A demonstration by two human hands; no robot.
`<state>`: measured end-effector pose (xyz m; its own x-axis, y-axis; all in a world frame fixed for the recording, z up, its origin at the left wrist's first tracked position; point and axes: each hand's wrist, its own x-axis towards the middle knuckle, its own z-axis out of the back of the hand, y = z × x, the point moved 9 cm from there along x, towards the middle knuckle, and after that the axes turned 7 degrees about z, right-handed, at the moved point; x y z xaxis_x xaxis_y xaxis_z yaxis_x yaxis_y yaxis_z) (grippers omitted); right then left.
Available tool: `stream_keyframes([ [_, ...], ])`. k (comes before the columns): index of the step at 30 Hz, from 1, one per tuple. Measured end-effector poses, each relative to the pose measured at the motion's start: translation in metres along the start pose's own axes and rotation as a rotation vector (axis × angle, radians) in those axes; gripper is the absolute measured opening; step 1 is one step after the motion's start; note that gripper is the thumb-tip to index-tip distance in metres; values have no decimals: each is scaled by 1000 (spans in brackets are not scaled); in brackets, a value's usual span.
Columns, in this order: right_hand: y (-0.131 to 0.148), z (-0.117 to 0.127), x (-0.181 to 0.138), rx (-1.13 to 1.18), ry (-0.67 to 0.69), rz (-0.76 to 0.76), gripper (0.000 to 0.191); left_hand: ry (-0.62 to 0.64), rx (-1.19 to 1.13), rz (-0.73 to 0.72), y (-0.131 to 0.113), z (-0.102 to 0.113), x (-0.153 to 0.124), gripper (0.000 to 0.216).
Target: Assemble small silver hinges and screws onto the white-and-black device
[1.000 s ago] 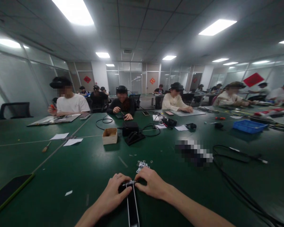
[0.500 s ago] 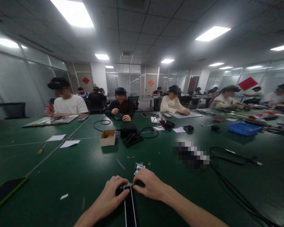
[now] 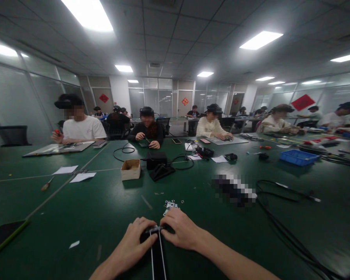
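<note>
The largest thing is the green bench (image 3: 105, 206), stretching under and beyond both hands. Black cables (image 3: 293, 233) curve across it to the right of the hands, well clear of the forearms, perhaps so that nothing snags. A dark flat panel with a green edge (image 3: 6, 237) lies well to the left of them. The long dark bar with pale edges (image 3: 158, 256) is between the hands, pointing away from the person; its near end runs out of view, so I cannot tell what supports it there. A blue tray (image 3: 294, 160) sits far off to the right, and a pale open box (image 3: 130, 175) stands beyond the hands, slightly left.

The left hand (image 3: 136, 238) is curled part-closed around the bar's far end, thumb on top and fingers bent over the far side, a hold that seems meant to steady it. The right hand (image 3: 181, 230) comes in from the other side, its thumb and fingertips drawn nearly together at the right tip of the metal end fitting (image 3: 154, 230); what lies between them is too small to tell. Just beyond the right hand is a heap of metal plates (image 3: 171, 207), and around it some small rings (image 3: 182, 202), probably kept there for an easy reach.
</note>
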<state>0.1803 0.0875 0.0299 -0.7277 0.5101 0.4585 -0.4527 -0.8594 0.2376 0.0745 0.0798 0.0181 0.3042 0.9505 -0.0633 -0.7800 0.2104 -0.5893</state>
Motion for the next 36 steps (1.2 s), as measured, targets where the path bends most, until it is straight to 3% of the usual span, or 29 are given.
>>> stream_keyframes([
  [10,6,2,0,-62,43,48,15,-41,9,-70,0,3,-1,32],
  [18,9,1,2,-96,47,82,15,-71,84,-162,2,11,-4,23],
  [36,6,3,1,-84,50,79,13,-79,194,-152,2,9,-2,19],
])
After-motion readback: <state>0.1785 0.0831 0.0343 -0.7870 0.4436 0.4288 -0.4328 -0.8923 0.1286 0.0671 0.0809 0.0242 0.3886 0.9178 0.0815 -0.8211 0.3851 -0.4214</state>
